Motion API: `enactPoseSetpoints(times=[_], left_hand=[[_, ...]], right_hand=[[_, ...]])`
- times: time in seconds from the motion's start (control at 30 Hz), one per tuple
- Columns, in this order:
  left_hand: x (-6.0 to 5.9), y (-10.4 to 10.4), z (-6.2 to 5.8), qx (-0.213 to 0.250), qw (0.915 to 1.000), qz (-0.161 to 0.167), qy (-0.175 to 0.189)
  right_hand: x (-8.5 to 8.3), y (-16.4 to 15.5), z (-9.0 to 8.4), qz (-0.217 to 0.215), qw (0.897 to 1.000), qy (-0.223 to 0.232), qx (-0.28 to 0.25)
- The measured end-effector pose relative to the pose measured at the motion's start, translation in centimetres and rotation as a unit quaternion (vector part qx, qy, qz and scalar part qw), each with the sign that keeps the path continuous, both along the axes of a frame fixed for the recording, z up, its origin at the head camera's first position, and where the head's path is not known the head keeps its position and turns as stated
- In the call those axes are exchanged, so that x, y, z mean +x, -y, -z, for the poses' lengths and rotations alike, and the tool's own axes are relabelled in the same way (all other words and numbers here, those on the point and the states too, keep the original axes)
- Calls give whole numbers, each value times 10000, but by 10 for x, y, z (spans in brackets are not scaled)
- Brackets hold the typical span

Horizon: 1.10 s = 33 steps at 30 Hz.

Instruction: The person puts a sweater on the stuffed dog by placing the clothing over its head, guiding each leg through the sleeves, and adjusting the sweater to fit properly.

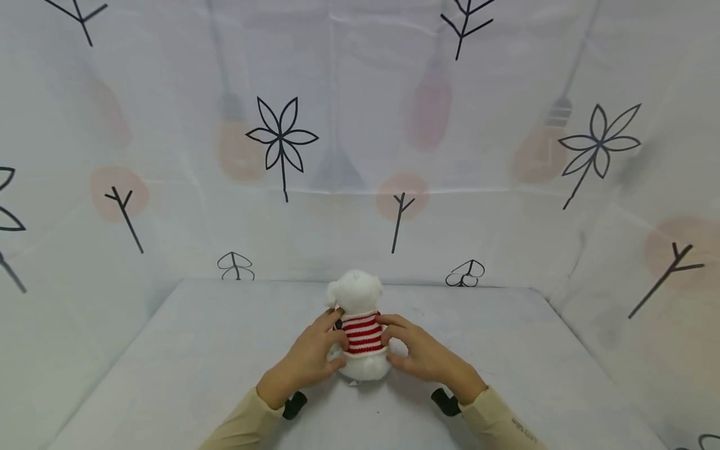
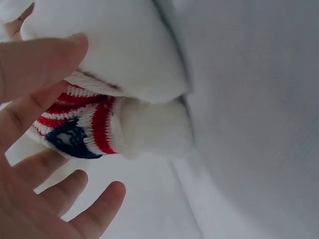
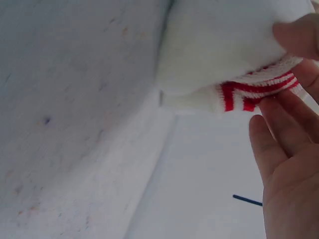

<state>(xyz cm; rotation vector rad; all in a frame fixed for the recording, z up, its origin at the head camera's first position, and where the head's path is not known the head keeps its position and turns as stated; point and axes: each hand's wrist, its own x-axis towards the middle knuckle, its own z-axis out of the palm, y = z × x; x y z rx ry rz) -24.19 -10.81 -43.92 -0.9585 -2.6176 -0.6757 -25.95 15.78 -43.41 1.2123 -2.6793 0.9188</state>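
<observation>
A white plush toy (image 1: 364,337) in a red-and-white striped knitted sweater sits upright on the white table, its back toward the head camera. My left hand (image 1: 312,350) holds its left side, with thumb and fingers around the body. My right hand (image 1: 419,350) grips the opposite side in the same way. In the left wrist view the thumb presses the white fabric, and a navy patch (image 2: 75,139) shows on the sweater; two fingers stick out free. In the right wrist view fingertips touch the striped sweater (image 3: 259,89). The toy's front is hidden from the head view.
The white table (image 1: 225,350) reaches back to a white cloth backdrop (image 1: 337,237) printed with black plant drawings. Cloth walls also stand at both sides. Dark wrist-camera mounts (image 1: 446,402) show under both wrists, close over the table.
</observation>
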Motion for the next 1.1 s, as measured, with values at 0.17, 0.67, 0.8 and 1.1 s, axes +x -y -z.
enactPoseSetpoints(times=[0.17,0.67,0.8,1.1], left_hand=[[-2,-2,5,128,9993,-113,-341],[-10,3,2,-405,9982,424,-112],[-9,3,2,-287,9993,235,93],[-2,2,-3,83,9980,-224,579]], right_hand=[[-5,-2,4,142,9999,28,-39],[-6,-6,1,258,9978,203,570],[-4,-5,-2,266,9981,242,504],[-3,0,-4,369,9986,82,379]])
